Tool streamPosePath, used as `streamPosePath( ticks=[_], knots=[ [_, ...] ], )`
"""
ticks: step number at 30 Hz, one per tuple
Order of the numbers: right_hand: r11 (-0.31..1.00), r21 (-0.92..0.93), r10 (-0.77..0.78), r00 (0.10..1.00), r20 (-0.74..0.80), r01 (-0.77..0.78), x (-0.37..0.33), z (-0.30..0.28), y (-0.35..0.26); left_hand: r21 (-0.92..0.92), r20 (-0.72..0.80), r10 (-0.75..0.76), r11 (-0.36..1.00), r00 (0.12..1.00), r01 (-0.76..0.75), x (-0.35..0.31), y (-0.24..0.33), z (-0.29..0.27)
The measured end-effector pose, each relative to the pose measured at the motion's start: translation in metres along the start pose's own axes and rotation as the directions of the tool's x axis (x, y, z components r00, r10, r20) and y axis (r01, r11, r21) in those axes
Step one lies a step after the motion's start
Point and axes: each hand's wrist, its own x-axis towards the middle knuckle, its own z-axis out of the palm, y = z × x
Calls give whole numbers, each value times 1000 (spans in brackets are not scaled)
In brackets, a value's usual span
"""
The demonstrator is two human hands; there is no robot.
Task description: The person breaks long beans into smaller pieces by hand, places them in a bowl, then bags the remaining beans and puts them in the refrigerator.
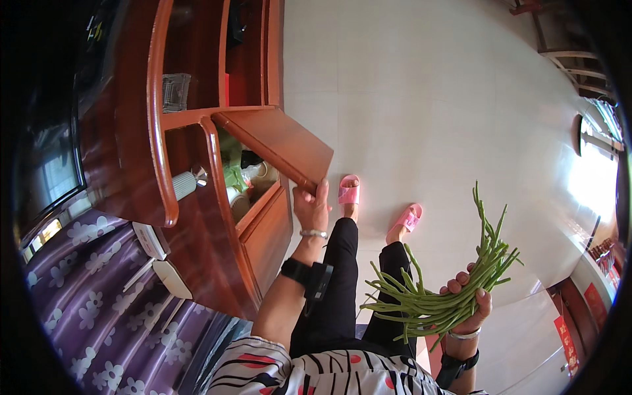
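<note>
1. Patterned shirt (355, 370) lay nearest.
2. Right hand (471, 320) gripped long green beans (424, 306) mid-bundle, seemingly the best hold; they looked light, bendy, snappable.
3. Left hand (312, 212) touched the cabinet door (280, 145) edge, grip unclear.

I can read no lettering from here: the red strip (566, 343) at four o'clock bears marks too small to make out; the pink slipper (409, 218) toward three, a blurred one.
</note>
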Motion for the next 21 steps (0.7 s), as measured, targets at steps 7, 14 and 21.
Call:
streamPosePath(
  ticks=[7,14,21],
  knots=[
    [998,60,-4,999,-39,6,-8,-33,-7,-125,88,-82,988,993,93,4,42,53],
    [995,98,13,997,-79,-6,-7,-65,-10,1,200,88,996,976,-90,13,18,62],
    [998,46,57,994,-99,-52,3,-84,-1,633,133,110,755,985,-170,103,-135,-24]
  ],
)
